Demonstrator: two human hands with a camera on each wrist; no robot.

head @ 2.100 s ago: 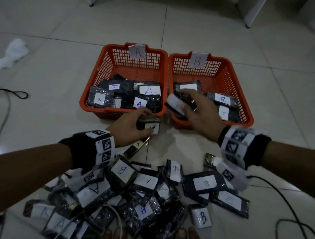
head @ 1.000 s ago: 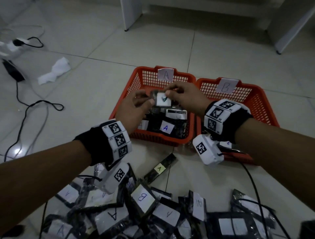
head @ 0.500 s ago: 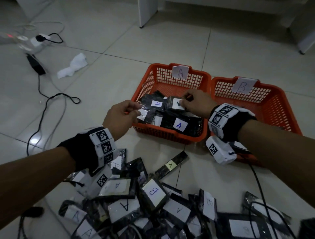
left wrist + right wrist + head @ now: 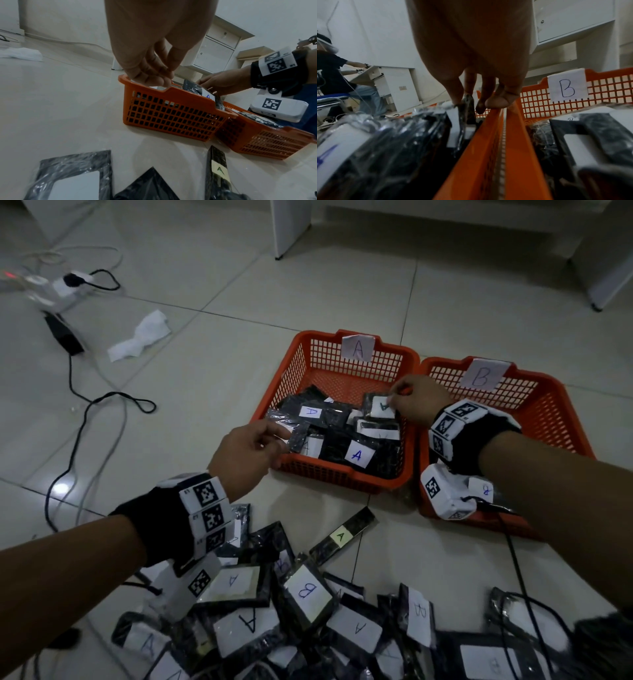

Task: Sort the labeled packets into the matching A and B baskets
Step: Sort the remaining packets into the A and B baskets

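Two orange baskets stand side by side on the floor: basket A [image 4: 342,474] on the left and basket B [image 4: 555,405] on the right, each with a paper letter tag. Both hold black packets with white labels. My right hand [image 4: 394,398] pinches the top edge of a labeled packet [image 4: 380,407] standing at the right side of basket A, close to the rim shared with B. My left hand [image 4: 279,436] pinches a dark packet [image 4: 291,428] lying over basket A's front-left corner. A pile of A and B packets [image 4: 308,607] lies in front of me.
A slim packet with a yellow A label [image 4: 340,535] lies alone between the pile and the baskets. Cables [image 4: 85,419], a power strip and crumpled white paper [image 4: 140,337] lie on the floor to the left. White furniture stands behind. Another person [image 4: 332,75] sits at a desk.
Both hands carried a packet from above the pile to basket A. The right hand has lowered it inside by the right wall, and the left hand has shifted to a packet at the front-left corner.
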